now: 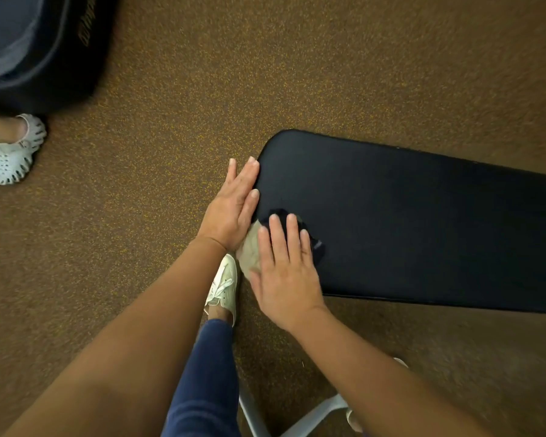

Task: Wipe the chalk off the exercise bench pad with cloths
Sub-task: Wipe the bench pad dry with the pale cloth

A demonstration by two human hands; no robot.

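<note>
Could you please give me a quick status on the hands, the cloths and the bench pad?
Right hand flat on the cloths, pressing them at the bench pad end. Left hand open against the pad's edge. No chalk visible. Nothing in the way.

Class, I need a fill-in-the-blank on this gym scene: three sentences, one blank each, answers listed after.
1. The right hand presses cloths flat onto the black ____.
2. The left hand rests at the pad's rounded ____.
3. The floor is speckled ____.

Answers: bench pad; end; brown
</note>
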